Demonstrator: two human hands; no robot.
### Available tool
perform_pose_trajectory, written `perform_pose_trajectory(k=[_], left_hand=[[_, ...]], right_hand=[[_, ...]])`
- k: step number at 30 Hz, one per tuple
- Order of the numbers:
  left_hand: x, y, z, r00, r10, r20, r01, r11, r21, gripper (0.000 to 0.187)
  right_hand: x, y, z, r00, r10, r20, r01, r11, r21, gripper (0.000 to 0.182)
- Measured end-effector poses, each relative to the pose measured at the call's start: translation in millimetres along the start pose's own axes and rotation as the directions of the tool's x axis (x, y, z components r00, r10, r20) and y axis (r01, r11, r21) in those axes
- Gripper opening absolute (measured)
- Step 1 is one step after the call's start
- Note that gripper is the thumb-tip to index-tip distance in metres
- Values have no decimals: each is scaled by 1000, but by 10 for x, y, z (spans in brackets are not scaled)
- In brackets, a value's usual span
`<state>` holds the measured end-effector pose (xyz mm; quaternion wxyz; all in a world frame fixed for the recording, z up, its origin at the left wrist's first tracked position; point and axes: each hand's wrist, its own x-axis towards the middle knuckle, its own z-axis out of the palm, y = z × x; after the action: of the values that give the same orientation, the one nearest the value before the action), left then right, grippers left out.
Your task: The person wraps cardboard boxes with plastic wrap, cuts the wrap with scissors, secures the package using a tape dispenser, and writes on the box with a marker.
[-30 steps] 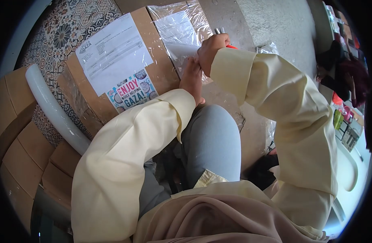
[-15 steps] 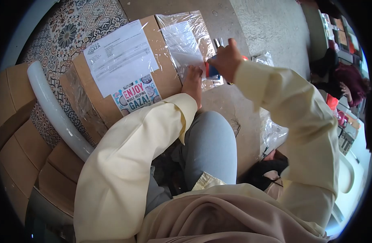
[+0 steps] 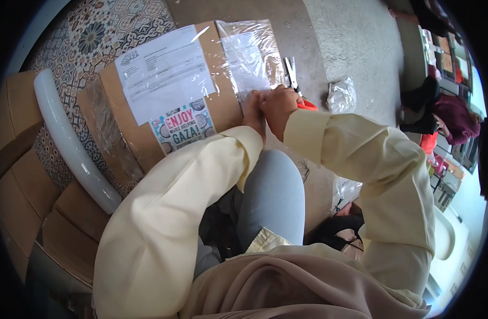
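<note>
A cardboard box point(image 3: 140, 135) lies in front of me, with a printed sheet point(image 3: 167, 72) and a colourful "Enjoy while helping Gaza!" label point(image 3: 183, 126) on it. Clear plastic wrap point(image 3: 246, 45) covers its right end, over a white paper. My left hand point(image 3: 253, 111) is closed at the wrap's lower edge, its fingertips pinched on the plastic. Beside it, touching, my right hand point(image 3: 281, 109) is closed too; what its fingers hold is hidden. Scissors point(image 3: 293, 77) with red handles lie just beyond my right hand, blades slightly apart.
Crumpled clear plastic point(image 3: 341, 95) lies on the floor to the right. A white curved tube point(image 3: 74, 143) and more cardboard boxes point(image 3: 28, 183) are at the left. Patterned tiles point(image 3: 95, 37) show behind. A person in dark red point(image 3: 456, 119) is at the far right.
My right hand has moved left and down, next to my left hand. The scissors, earlier at my right hand, now lie on the floor. The view has shifted slightly.
</note>
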<state>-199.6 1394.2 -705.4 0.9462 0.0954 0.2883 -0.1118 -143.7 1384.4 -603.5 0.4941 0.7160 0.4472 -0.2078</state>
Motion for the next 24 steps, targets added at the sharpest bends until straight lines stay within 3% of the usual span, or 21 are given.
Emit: perform_pose_trajectory(k=[1,2,4,5,6,7,8,9,10,11,12,14,16,18,19,20,22,24], left_hand=[[-112,69,158,995,86,-43,-81,990,112,57],[-217,114,267,983,171,-74,-150,962,227,52],[-289,127,299,972,233,-17,-227,958,177,58],[-252,104,284,977,188,-95,-211,881,-424,59],[-208,82,272,986,107,-131,-166,472,-866,60],[-160,54,243,993,15,-115,-112,-114,-987,62],[-122,39,212,997,-54,-49,-73,-659,-749,64],[-77,65,207,997,-65,44,-53,-971,-235,66],[-83,126,243,997,-54,47,-42,-974,-224,66],[-179,175,301,994,-77,72,-61,-977,-202,67],[-224,177,353,990,-104,100,-84,-979,-187,69],[-128,89,383,992,-77,102,-55,-978,-199,74],[-33,5,364,993,-104,62,-92,-980,-174,81],[21,-61,306,997,-52,51,-45,-990,-132,87],[-25,-64,334,999,-24,33,-21,-996,-92,87],[-71,-80,348,1000,5,12,5,-999,-51,88],[-134,-150,330,1000,22,20,23,-997,-78,89],[-129,-151,251,998,49,28,51,-994,-95,90]], right_hand=[[126,-18,-40,993,-35,113,31,999,39,28],[192,5,-124,993,-43,112,39,999,37,28],[284,80,-238,949,-111,294,43,972,229,24],[314,105,-229,958,-107,266,45,972,229,21],[311,215,-130,957,-104,269,41,973,229,21],[266,427,68,912,-200,359,250,963,-100,22],[215,665,287,846,-249,471,452,803,-388,23],[201,1023,553,850,-241,468,445,804,-394,23],[193,1455,857,896,20,443,105,961,-257,27],[132,1674,1075,837,271,475,-257,962,-96,31],[-21,1850,978,752,305,584,-374,927,-2,45],[-300,2125,1259,939,176,296,-309,811,496,51],[-186,2201,1372,972,72,222,-220,594,773,62],[139,2133,1610,985,111,132,-167,414,895,66],[385,2035,1814,980,198,29,-127,505,853,67],[544,1903,1788,975,212,-69,-32,442,897,70],[701,1519,1536,876,433,-210,-76,556,827,71],[904,1212,1492,736,558,-383,-106,654,749,69]])
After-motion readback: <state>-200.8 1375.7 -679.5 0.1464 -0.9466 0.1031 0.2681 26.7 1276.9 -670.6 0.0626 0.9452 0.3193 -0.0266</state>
